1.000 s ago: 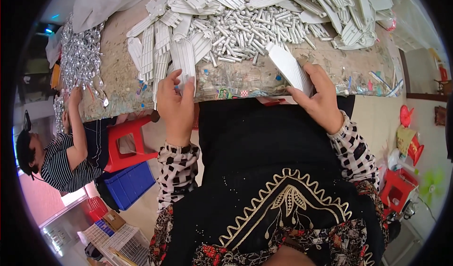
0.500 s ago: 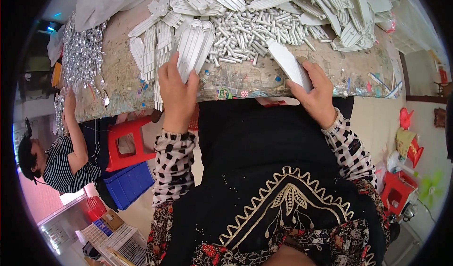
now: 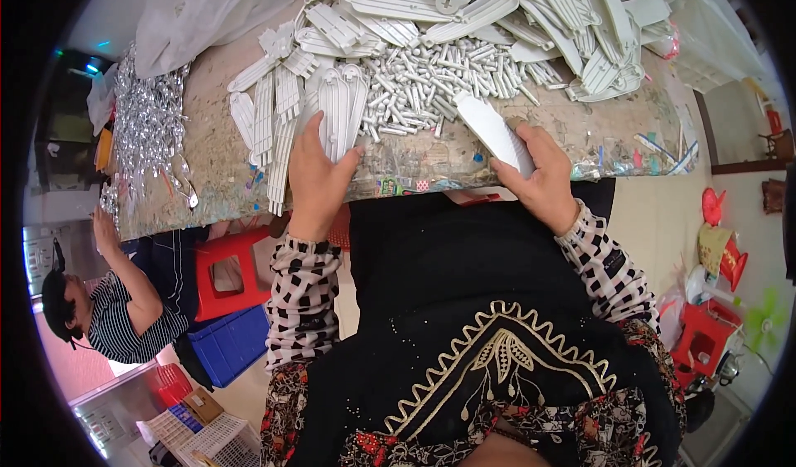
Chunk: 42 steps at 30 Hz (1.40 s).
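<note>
White, ribbed, elongated, plastic-looking panels are now aligned side by side just beyond the left hand, whose thumb is spread from its fingers; whether they are touched cannot be told. The arranging of panels is thus judged well advanced there. A white, textured, elongated slab is grasped by the right hand. Relative to the earlier frame, the left thumb is set wider; the right-hand grasp is unchanged.

Pale floor; red stool; green fan, probably.
</note>
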Available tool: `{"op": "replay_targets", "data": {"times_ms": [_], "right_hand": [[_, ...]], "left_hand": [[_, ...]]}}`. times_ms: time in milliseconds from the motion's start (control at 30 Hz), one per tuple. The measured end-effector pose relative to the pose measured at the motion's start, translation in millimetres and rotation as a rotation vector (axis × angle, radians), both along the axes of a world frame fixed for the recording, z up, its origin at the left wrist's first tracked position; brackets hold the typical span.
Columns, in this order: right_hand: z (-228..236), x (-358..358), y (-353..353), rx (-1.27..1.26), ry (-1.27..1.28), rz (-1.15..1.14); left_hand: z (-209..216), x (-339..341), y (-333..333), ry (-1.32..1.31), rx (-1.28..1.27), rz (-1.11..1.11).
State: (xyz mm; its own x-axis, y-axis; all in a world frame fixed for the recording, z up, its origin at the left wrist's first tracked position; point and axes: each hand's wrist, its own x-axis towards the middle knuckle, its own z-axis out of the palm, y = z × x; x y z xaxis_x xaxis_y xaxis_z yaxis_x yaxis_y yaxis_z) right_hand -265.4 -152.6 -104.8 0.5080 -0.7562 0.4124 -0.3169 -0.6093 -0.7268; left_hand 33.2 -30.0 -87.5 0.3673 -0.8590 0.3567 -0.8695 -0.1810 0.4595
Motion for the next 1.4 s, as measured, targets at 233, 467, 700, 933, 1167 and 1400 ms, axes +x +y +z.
{"op": "replay_targets", "data": {"times_ms": [233, 467, 700, 933, 1167, 1400], "right_hand": [[2.1, -0.5, 0.2, 0.016, -0.025, 0.005], [2.2, -3.4, -1.7, 0.003, -0.041, 0.003], [5.4, -1.8, 1.5, 0.001, -0.037, 0.008], [2.1, -0.3, -0.2, 0.011, -0.038, -0.004], [2.0, -3.5, -4.2, 0.001, -0.066, 0.019], [0.8, -2.1, -3.2, 0.007, -0.041, 0.024]], "left_hand": [[8.9, -10.0, 0.0, 0.076, -0.182, 0.049], [59.1, 3.0, -66.4, 0.077, -0.201, -0.043], [93.3, 39.1, -167.9, -0.198, -0.215, -0.079], [80.9, 42.8, -235.3, -0.163, -0.074, -0.149], [78.3, 81.9, -204.0, 0.163, -0.172, -0.199], [52.6, 114.9, -153.4, 0.165, 0.203, 0.051]]}}
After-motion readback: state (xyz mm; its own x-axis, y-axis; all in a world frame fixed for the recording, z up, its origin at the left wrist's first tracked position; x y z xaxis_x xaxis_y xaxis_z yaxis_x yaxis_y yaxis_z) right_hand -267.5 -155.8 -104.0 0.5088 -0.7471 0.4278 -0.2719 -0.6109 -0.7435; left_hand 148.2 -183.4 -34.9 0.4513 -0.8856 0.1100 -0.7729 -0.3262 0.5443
